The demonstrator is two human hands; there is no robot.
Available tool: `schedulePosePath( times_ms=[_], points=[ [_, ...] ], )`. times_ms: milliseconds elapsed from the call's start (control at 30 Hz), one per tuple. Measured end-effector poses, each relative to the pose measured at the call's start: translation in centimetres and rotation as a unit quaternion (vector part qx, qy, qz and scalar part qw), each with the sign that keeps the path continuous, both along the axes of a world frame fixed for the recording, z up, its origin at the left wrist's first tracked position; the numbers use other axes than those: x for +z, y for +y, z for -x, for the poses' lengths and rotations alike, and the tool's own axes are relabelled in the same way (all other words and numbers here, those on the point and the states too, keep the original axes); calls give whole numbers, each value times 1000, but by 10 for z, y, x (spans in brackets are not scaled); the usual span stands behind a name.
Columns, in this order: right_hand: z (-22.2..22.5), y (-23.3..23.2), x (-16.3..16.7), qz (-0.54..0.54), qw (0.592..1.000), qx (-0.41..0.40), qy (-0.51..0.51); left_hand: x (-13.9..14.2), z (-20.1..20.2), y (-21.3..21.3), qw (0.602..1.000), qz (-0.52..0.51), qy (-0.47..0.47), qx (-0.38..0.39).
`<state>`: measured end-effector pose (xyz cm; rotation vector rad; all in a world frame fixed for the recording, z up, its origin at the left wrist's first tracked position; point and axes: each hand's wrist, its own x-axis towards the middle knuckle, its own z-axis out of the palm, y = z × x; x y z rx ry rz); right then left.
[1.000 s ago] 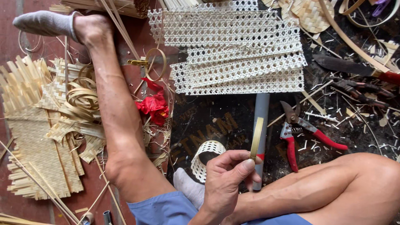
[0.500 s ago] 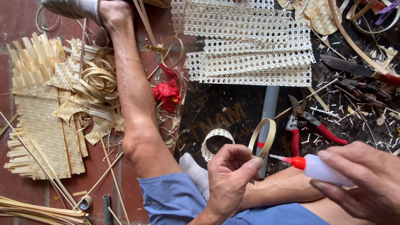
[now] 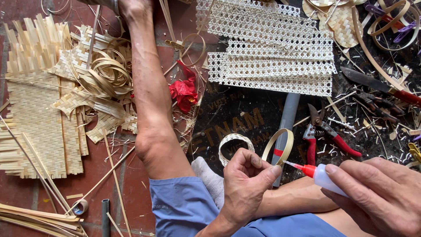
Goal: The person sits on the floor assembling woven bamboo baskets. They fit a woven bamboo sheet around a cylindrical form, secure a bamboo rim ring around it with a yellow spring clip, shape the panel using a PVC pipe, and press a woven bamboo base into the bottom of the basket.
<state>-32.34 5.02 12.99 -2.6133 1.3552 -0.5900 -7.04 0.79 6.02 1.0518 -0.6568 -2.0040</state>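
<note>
Head view: left hand (image 3: 247, 177) pinches bamboo ring (image 3: 278, 147) (right hand (image 3: 377, 191) grips glue bottle (image 3: 322, 176)).

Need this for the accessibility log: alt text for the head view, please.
The left hand pinches a thin bamboo ring while the right hand points a red-tipped squeeze bottle at it. Woven lattice strips, red-handled pruners and bamboo mats lie around.
</note>
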Motion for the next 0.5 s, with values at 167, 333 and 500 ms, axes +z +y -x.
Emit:
schedulePosePath(
  times_ms=[167, 333, 500],
  points=[
    [-1, 1, 7, -4, 999, 1, 42, 2, -1, -3, 1000, 10, -15, -8],
    [-4, -2, 12, -2, 998, 10, 61, 2, 0, -5, 1000, 9, -17, -17],
    [-5, -3, 12, 21, 998, 20, 52, 0, 4, -5, 1000, 3, -17, -12]
  ],
)
